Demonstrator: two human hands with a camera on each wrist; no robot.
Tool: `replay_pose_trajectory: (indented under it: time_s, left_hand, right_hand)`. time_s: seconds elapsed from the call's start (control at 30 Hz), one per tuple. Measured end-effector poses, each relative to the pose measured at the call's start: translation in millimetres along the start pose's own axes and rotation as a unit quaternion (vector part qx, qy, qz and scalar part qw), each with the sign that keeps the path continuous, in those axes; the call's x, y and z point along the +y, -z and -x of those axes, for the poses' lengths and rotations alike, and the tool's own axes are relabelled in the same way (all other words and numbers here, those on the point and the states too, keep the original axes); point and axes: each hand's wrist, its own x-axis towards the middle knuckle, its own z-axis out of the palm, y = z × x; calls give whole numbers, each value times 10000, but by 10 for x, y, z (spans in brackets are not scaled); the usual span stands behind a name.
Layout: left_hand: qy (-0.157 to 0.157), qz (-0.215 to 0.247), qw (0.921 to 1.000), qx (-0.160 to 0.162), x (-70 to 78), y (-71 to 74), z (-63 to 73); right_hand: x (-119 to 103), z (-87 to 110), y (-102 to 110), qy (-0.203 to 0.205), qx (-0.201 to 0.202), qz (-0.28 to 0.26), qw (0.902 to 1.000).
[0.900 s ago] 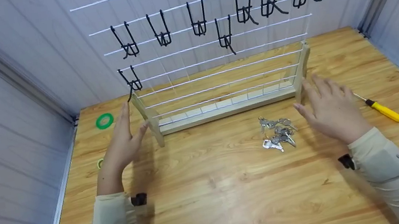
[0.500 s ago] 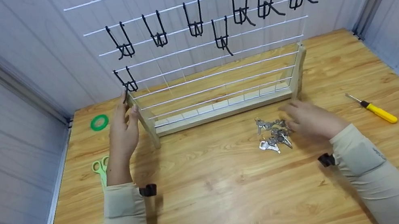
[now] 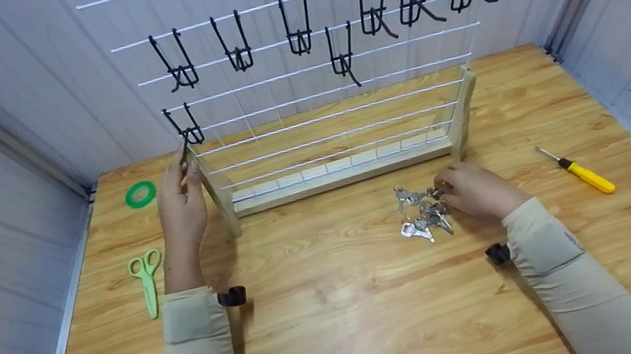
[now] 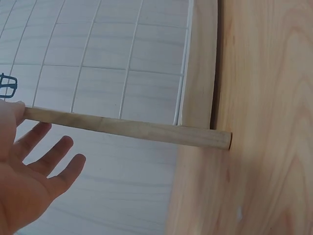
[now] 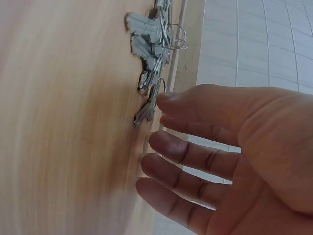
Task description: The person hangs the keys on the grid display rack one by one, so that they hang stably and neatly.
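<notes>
At the left end of a white wire rack [image 3: 346,132], my left hand [image 3: 182,210] pinches the upper part of the wooden side post [image 4: 127,128] between thumb and index finger. Its other fingers spread loosely beside the post in the left wrist view. My right hand [image 3: 477,190] reaches down to a pile of silver keys [image 3: 424,222] on small rings, in front of the rack's right end. In the right wrist view its thumb tip is right at the ring of the nearest key [image 5: 144,112], with the index fingertip just apart from the thumb and the remaining fingers loosely bent.
Several black wire hooks [image 3: 300,40] hang on the rack, one at the left edge just above my left hand. Green tape [image 3: 141,195] and green scissors [image 3: 147,284] lie left on the wooden table [image 3: 342,328]. A yellow-handled screwdriver [image 3: 588,175] lies right.
My right hand has moved left and down from beside the rack to the keys. My left hand has come onto the left post and taken hold of it, uncovering the scissors.
</notes>
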Motion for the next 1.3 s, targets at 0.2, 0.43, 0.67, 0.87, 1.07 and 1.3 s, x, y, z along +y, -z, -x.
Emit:
replay_pose_trajectory:
  time_s: [0.2, 0.43, 0.67, 0.87, 1.07, 1.3]
  left_hand:
    - [-31, -50, 10000, 72, 21, 54, 86]
    - [18, -65, 9999, 103, 14, 56, 168]
    - [107, -40, 9999, 77, 59, 28, 173]
    - [25, -57, 10000, 29, 94, -39, 123]
    - [103, -79, 9999, -46, 116, -134, 148]
    - [-55, -95, 9999, -19, 126, -164, 168]
  right_hand:
    - [-6, 1, -15, 35, 68, -47, 10000]
    - [23, -11, -16, -44, 94, -183, 9998]
    - [88, -11, 7, -174, -36, -573, 9982]
    - [144, -25, 37, -168, -141, -834, 9963]
    - [86, 61, 69, 51, -366, -798, 9961]
    - [-536, 91, 229, 1211, -117, -627, 9906]
